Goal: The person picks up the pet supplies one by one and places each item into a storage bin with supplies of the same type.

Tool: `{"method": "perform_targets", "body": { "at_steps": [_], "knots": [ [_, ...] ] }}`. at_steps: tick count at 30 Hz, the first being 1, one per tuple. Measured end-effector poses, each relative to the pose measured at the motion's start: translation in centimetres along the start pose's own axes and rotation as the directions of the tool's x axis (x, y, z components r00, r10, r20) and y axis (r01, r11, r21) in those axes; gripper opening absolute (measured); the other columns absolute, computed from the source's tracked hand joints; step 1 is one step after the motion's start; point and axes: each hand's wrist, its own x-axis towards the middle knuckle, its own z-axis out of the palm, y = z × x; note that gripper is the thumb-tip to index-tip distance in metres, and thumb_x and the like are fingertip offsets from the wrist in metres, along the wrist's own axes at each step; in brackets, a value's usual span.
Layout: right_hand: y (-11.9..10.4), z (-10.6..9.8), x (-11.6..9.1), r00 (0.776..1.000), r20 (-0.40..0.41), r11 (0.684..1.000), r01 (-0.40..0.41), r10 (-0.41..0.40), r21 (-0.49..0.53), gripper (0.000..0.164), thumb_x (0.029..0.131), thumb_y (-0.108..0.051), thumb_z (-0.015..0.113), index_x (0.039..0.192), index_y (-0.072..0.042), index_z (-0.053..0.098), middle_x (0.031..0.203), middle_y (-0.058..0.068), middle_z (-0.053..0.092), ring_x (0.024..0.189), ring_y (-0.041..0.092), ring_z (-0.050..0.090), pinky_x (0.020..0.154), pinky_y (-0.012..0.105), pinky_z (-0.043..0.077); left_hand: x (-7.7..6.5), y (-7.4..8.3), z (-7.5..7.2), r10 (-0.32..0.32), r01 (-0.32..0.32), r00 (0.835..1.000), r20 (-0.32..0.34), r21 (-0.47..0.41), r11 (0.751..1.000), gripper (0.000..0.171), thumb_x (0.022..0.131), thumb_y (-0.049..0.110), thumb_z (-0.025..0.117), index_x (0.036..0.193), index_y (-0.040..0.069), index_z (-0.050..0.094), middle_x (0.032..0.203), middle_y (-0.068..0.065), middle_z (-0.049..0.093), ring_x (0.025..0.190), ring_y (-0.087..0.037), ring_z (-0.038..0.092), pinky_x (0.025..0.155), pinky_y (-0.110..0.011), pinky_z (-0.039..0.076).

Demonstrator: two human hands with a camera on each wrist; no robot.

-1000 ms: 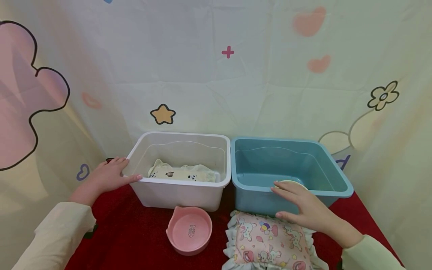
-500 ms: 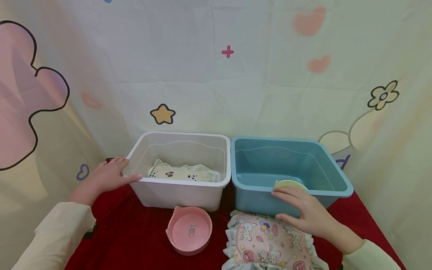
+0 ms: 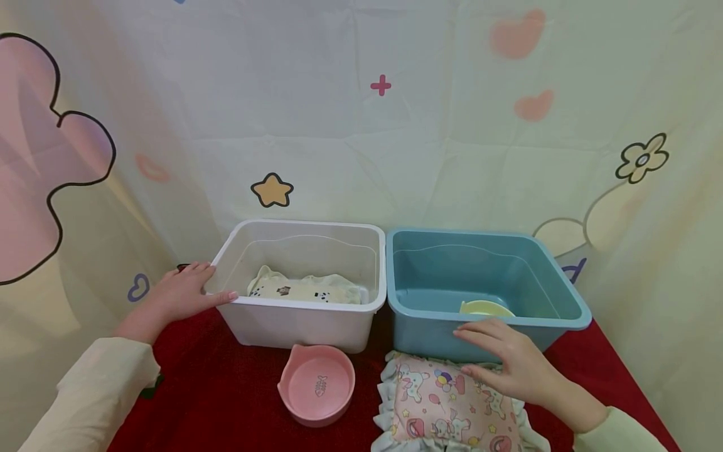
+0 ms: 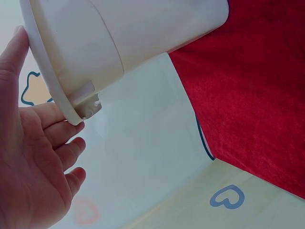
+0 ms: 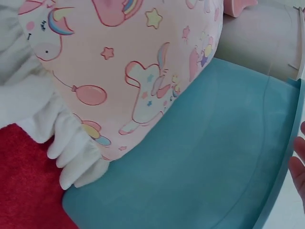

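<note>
My left hand rests on the front left corner of a white plastic bin, fingers along the left rim and thumb on the front one. Its fingers look loosely bent in the left wrist view. Inside that bin lies a cream cloth item with small animal prints and a wavy edge. My right hand hovers with relaxed fingers in front of the blue bin, holding nothing. A pale yellow rounded object shows inside the blue bin, its lower part hidden by the front wall. Below my right hand lies a pink ruffled pillow with unicorn prints.
A pink cat-eared bowl with a fishbone print stands before the white bin. Both bins sit side by side on red cloth. Behind them hangs a pale printed curtain.
My right hand has drawn back slightly from the blue bin's rim, and more of the yellow object shows. My left hand and the objects have stayed put.
</note>
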Motion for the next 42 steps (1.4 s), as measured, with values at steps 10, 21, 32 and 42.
{"method": "perform_targets", "body": {
  "at_steps": [10, 21, 32, 42],
  "knots": [
    [0.2, 0.7, -0.6, 0.998, 0.049, 0.999, -0.037, 0.036, 0.023, 0.057, 0.059, -0.024, 0.08, 0.112, -0.02, 0.06, 0.108, -0.001, 0.061, 0.097, 0.014, 0.056, 0.068, 0.036, 0.054, 0.1, 0.0, -0.1, 0.001, -0.001, 1.0, 0.014, 0.005, 1.0, 0.093, 0.078, 0.066, 0.043, 0.131, -0.01, 0.033, 0.133, -0.032, 0.034, 0.124, -0.046, 0.026, 0.098, -0.062, 0.019],
    [0.6, 1.4, -1.2, 0.98, 0.156, 0.991, -0.13, 0.121, 0.045, 0.051, 0.069, -0.038, 0.072, 0.114, -0.019, 0.058, 0.111, -0.002, 0.059, 0.098, 0.016, 0.055, 0.072, 0.038, 0.053, 0.1, 0.0, -0.1, -0.01, 0.011, 1.0, 0.02, -0.003, 1.0, 0.094, 0.077, 0.067, 0.043, 0.132, -0.009, 0.033, 0.133, -0.032, 0.033, 0.124, -0.046, 0.025, 0.098, -0.063, 0.018],
    [1.0, 2.1, -1.7, 0.948, 0.251, 0.974, -0.219, 0.197, 0.06, 0.053, 0.072, -0.043, 0.068, 0.116, -0.016, 0.057, 0.113, 0.002, 0.058, 0.099, 0.019, 0.054, 0.074, 0.04, 0.052, 0.0, 0.1, -0.3, -0.007, 0.007, 1.0, 0.025, -0.011, 1.0, 0.093, 0.078, 0.066, 0.043, 0.131, -0.009, 0.033, 0.133, -0.032, 0.033, 0.124, -0.047, 0.025, 0.098, -0.062, 0.018],
    [1.4, 2.5, -2.0, 0.933, 0.292, 0.972, -0.232, 0.21, 0.04, 0.054, 0.072, -0.043, 0.067, 0.117, -0.013, 0.057, 0.114, 0.005, 0.059, 0.1, 0.022, 0.054, 0.077, 0.044, 0.05, -0.1, 0.2, -0.4, 0.004, -0.004, 1.0, 0.016, 0.006, 1.0, 0.092, 0.078, 0.065, 0.044, 0.13, -0.01, 0.034, 0.132, -0.032, 0.034, 0.124, -0.047, 0.026, 0.099, -0.06, 0.02]
  ]
}}
